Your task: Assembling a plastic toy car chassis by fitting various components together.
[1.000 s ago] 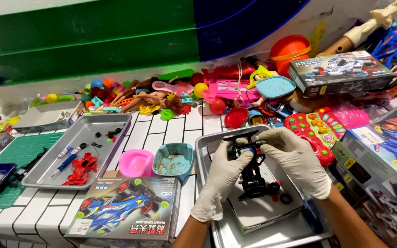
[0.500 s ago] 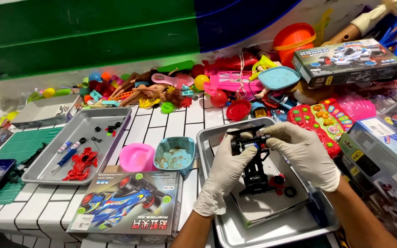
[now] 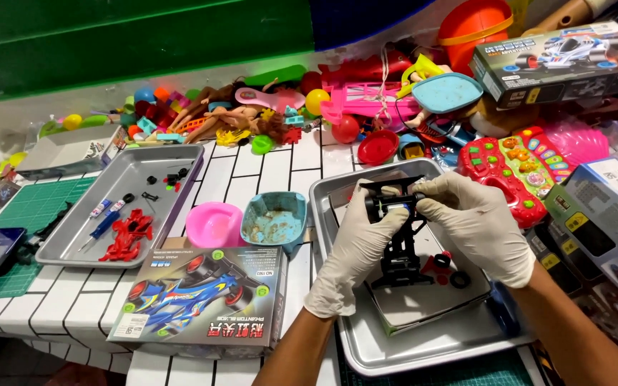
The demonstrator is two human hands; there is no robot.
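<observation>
Both gloved hands have lifted the black toy car chassis (image 3: 398,236) slightly, left hand (image 3: 355,254) and right hand (image 3: 477,229) clamped on its far end. Light, stiff, thin plastic, probably fragile: best held by its side rails above the near right tray (image 3: 366,350).

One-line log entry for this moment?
left hand: gripping black toy car chassis | right hand: pinching its front end | location: over right metal tray

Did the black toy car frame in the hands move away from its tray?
No. The black toy car frame stays held by both gloved hands over the same spot of the right metal tray; only the camera shifted.
</observation>
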